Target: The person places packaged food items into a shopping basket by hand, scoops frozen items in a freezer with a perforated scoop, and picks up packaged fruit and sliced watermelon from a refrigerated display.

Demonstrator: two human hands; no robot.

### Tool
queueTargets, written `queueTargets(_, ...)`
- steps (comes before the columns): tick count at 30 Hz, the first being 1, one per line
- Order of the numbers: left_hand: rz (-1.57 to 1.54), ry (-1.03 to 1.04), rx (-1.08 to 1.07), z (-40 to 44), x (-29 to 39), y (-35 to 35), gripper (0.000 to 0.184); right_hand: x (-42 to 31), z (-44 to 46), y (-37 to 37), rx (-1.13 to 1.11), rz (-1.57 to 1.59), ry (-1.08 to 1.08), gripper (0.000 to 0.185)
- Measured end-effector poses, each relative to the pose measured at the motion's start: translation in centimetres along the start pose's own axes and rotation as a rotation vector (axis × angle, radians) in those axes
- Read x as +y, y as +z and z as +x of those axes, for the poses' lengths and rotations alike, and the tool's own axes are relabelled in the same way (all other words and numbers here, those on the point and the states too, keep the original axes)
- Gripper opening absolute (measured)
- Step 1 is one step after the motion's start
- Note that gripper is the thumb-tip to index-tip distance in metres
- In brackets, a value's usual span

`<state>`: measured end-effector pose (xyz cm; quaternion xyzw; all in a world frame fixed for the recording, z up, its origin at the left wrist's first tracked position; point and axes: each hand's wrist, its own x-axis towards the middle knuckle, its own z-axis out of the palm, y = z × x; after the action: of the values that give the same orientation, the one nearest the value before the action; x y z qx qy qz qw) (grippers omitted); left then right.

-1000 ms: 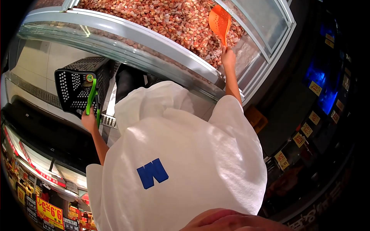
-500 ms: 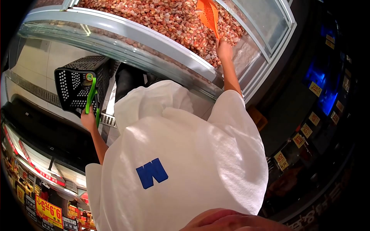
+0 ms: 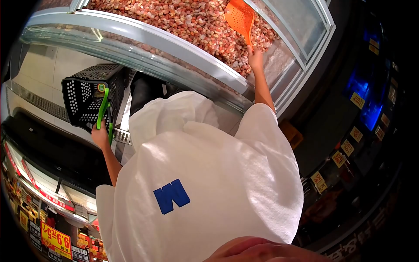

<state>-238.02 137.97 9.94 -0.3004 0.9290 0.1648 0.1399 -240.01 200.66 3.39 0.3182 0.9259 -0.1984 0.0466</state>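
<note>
My right hand is closed round the handle of an orange perforated scoop. The scoop's bowl lies over a heap of small reddish-pink pieces inside a glass-sided display case. At the left, my left hand grips the green handle of a dark grey shopping basket with holes in its walls. The basket hangs beside the case, above the tiled floor, and a small round item shows inside it.
Sliding glass panels frame the case's right end. Dark shelving with yellow price tags runs down the right. A long black counter stands at the left, with a yellow and red price sign below.
The orange scoop and my right hand have moved left and slightly up over the pieces, and the bowl has turned. My left hand and the basket have hardly moved.
</note>
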Motion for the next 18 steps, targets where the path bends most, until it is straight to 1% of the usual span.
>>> queueTargets(2, -0.008, -0.002, -0.007, 0.0, 0.0, 0.0, 0.037, 0.4, 0.0, 0.0, 0.003, 0.021, -0.005, 0.036)
queueTargets(4, -0.006, 0.001, -0.008, 0.0, 0.0, 0.0, 0.037, 0.9, 0.0, 0.2, -0.001, 0.166, -0.005, 0.036)
queueTargets(6, -0.005, -0.001, -0.003, 0.1, -0.1, 0.1, 0.038, 1.2, -0.1, 0.2, -0.014, 0.22, -0.015, 0.035)
queueTargets(9, 0.1, 0.018, 0.042, 0.0, -0.1, 0.1, 0.041, 0.0, -0.7, -0.2, -0.042, 0.32, -0.026, 0.033)
queueTargets(11, 0.124, 0.014, 0.029, 0.0, 0.0, -0.1, 0.041, -1.9, -1.2, -1.3, -0.154, 0.416, 0.042, 0.033)
queueTargets(13, 0.088, -0.014, 0.03, -0.2, 0.4, -0.3, 0.041, -3.4, -1.3, -1.9, -0.174, 0.436, 0.032, 0.033)
queueTargets(15, 0.015, -0.018, 0.013, 0.1, -0.6, 0.3, 0.041, -5.4, -1.2, -2.6, -0.258, 0.39, 0.093, 0.033)
queueTargets(16, 0.024, -0.011, 0.025, 0.0, -0.3, 0.1, 0.04, -5.3, -0.7, -1.9, -0.249, 0.33, 0.044, 0.034)
queueTargets(18, 0.057, -0.047, 0.024, -0.2, 0.2, -0.2, 0.039, -5.8, 0.1, -0.9, -0.278, 0.315, 0.026, 0.034)
